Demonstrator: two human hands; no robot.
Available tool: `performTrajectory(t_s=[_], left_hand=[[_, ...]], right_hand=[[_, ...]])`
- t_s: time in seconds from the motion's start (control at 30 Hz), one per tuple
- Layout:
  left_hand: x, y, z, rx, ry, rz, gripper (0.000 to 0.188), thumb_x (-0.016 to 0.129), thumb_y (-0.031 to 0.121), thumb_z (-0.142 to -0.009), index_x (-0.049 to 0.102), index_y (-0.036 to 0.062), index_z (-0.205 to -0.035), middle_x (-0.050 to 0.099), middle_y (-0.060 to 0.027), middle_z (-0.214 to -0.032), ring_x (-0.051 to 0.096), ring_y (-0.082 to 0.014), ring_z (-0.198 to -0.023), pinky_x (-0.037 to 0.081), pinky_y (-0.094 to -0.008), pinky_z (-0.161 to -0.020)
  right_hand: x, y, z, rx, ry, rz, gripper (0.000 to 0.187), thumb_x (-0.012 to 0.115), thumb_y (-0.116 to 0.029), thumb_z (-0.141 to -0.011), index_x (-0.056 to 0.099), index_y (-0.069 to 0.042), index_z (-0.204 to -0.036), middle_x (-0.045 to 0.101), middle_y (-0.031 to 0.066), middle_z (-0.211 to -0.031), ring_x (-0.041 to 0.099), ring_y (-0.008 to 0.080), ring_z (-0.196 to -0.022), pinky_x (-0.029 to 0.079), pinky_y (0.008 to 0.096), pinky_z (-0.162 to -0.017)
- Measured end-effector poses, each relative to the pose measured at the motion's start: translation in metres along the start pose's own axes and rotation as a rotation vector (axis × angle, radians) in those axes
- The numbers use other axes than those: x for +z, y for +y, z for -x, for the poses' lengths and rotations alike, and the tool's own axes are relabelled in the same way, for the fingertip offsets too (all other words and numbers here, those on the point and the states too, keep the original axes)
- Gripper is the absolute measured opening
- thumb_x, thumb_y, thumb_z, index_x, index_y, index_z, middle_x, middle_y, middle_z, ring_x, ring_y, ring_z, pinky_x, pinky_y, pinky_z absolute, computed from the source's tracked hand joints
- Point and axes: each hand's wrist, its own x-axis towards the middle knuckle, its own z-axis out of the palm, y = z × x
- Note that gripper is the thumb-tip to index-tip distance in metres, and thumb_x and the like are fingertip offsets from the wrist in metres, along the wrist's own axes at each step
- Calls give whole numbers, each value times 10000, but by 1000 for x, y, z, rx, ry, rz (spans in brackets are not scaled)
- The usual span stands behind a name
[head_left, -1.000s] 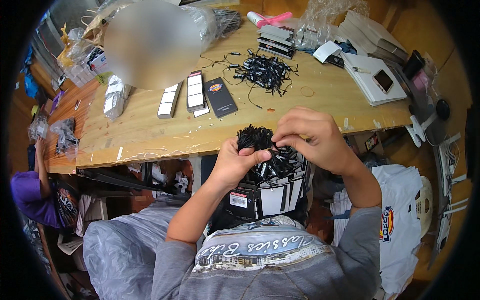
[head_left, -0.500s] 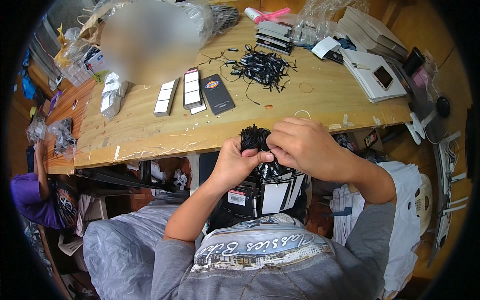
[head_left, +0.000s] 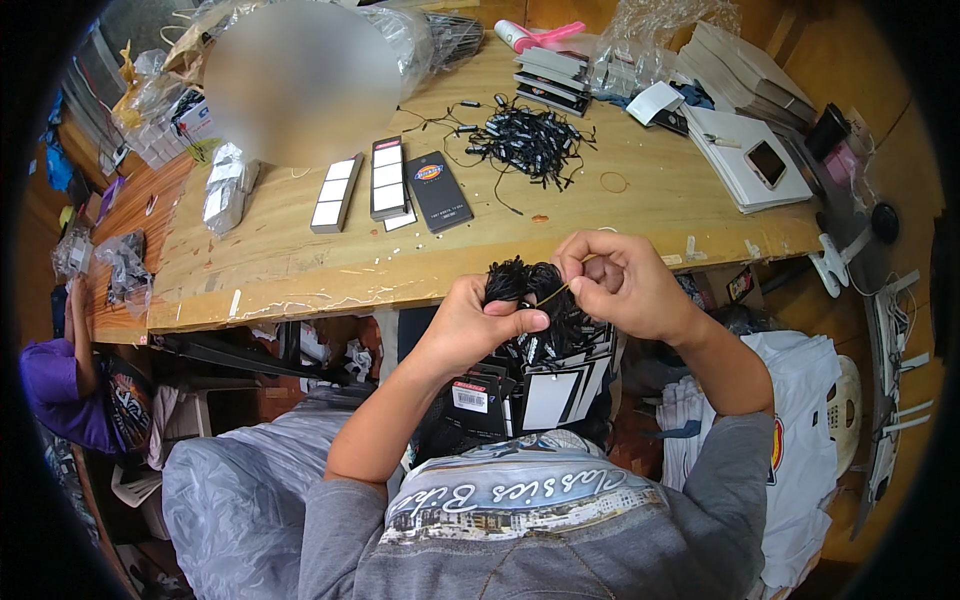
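Observation:
My left hand (head_left: 470, 326) is closed around a bundle of black hang-tag strings (head_left: 507, 280), their looped ends sticking up above the fist. With bent fingers, my right hand (head_left: 628, 288) pinches a thin yellowish rubber band (head_left: 553, 294) and draws it taut, away from the bundle. Black and white hang tags (head_left: 550, 400) dangle from the strings in front of my shirt, below the table edge. Part of the band around the strings is hidden by my left thumb.
On the wooden table (head_left: 280, 270) lie a heap of black tag strings (head_left: 528, 140), stacked dark tags (head_left: 388, 178), a loose rubber band (head_left: 614, 182) and a phone (head_left: 766, 163) on white paper. A person in purple (head_left: 70, 398) sits at the left. White garments (head_left: 790, 440) hang at right.
My right hand has moved right, away from the left fist, stretching the rubber band into view. The left hand keeps its grip on the strings.

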Motion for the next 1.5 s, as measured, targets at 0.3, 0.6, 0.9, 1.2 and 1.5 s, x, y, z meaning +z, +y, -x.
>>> performTrajectory(t_s=[0.3,0.6,0.9,1.2,1.5], left_hand=[[-3,4,2,-39,-57,-173,144,679,94,-660,544,49,-681,309,110,-495,319,1,-489,286,-166,-457],[-1,-1,4,-15,3,32,128,660,71,-678,556,23,-736,321,104,-503,339,-1,-493,309,-157,-474],[-5,-5,5,3,-10,-18,127,664,69,-669,567,16,-732,330,101,-497,314,-2,-484,276,-153,-458],[-4,-9,6,55,8,-111,106,657,73,-672,559,34,-662,327,100,-491,291,-9,-482,251,-177,-432],[0,-5,6,35,36,-196,133,659,105,-678,552,29,-657,322,90,-485,299,-12,-485,263,-186,-431]], right_hand=[[10,8,0,-272,220,80,60,476,36,-731,453,1,-774,441,-20,-698,408,-7,-574,329,132,-479],[-4,3,4,25,33,-448,17,432,-2,-776,418,-10,-770,473,82,-822,365,21,-408,294,134,-361],[7,11,13,-283,147,-162,60,444,28,-745,421,-5,-790,466,85,-840,378,32,-465,328,142,-411],[12,16,10,-407,60,460,141,506,95,-634,492,-8,-728,478,40,-699,413,82,-486,335,202,-422],[22,8,15,-431,285,754,120,532,58,-647,537,-8,-748,516,81,-674,515,154,-514,406,240,-461]])
